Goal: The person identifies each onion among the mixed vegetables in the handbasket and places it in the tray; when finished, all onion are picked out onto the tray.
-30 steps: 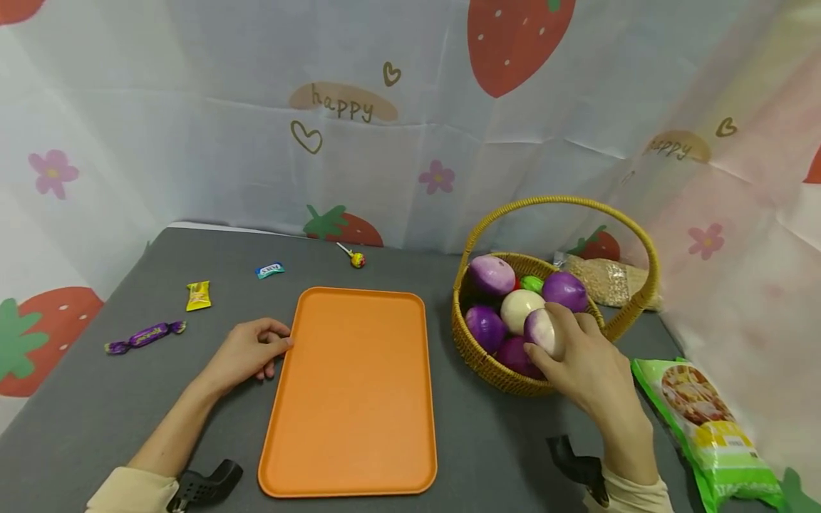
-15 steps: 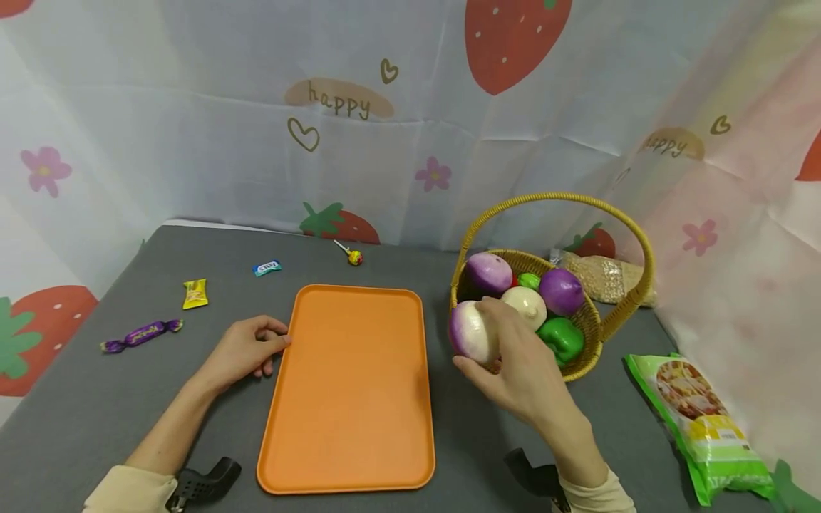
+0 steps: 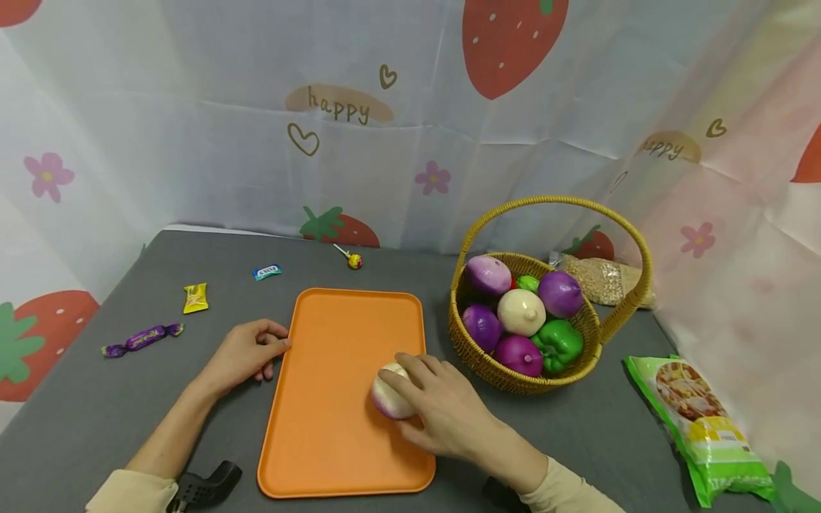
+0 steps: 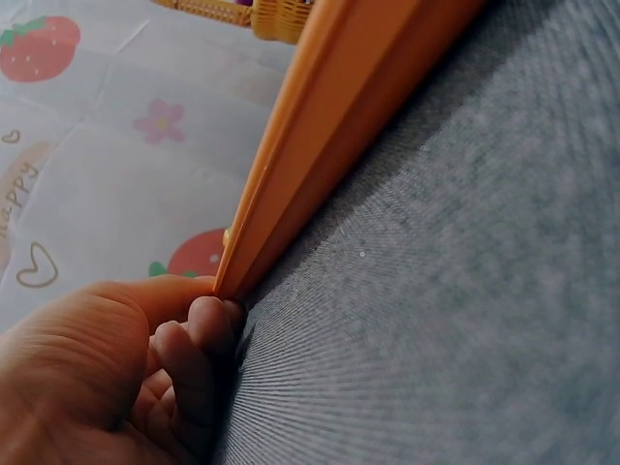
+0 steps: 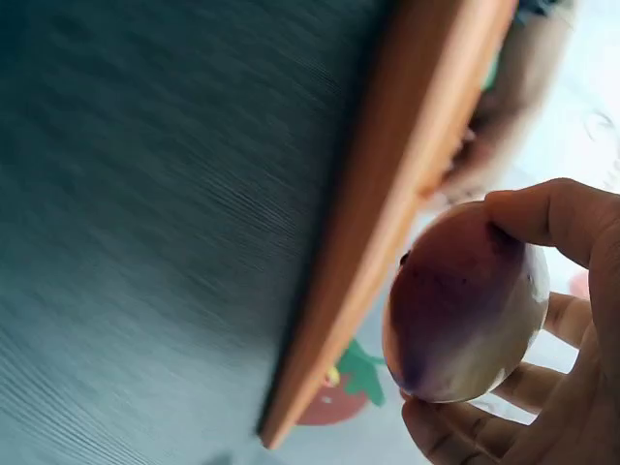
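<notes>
On grey table [image 3: 96, 399], right hand [image 3: 449, 417] holds onion [image 3: 388, 402] over tray [image 3: 333, 442]

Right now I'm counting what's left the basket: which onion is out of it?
The white-and-purple onion gripped by the right hand over the orange tray; the other onions sit in the wicker basket.

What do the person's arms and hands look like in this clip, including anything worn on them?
Both hands, the left hand and the right hand, are bare: no gloves, and no rings or watch that I can make out. Each forearm ends in a cream long sleeve pushed back from the wrist. A black device sits by the left cuff, and another shows partly under the right forearm.
</notes>
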`<state>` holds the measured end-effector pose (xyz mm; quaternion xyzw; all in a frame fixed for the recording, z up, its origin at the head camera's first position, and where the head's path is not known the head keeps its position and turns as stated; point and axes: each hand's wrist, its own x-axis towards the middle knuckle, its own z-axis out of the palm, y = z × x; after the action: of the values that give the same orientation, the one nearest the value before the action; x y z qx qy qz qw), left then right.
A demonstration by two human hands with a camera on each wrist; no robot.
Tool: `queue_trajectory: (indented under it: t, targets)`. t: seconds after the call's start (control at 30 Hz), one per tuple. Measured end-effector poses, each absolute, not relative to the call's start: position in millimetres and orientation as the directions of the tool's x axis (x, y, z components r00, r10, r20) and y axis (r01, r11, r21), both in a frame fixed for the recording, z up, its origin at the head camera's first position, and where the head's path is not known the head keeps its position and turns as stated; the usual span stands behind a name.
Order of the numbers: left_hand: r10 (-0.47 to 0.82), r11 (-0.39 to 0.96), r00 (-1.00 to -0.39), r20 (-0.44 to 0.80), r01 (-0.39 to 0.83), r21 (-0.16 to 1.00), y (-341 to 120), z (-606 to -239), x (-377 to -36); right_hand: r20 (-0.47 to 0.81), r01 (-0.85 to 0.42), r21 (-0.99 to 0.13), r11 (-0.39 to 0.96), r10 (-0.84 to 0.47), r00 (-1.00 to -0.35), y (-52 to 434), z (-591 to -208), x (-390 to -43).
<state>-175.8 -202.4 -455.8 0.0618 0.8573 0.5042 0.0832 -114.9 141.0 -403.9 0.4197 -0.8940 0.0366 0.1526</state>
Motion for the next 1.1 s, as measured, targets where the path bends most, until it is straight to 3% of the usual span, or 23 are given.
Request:
queue_trajectory:
  t: [0.47,1.1]
  targets:
    - [0.193,0.486,-0.978,-0.073,0.031,0.873,-202,-456,-175,0.226,-0.775,0.021,0.632,-0.758,-0.612,135,-413,-112]
    - [0.182,0.491,-0.979,-0.092,0.010,0.871,-203,-456,-175,0.269,-0.800,0.070,0.596,-0.783,-0.560,113,-412,-121]
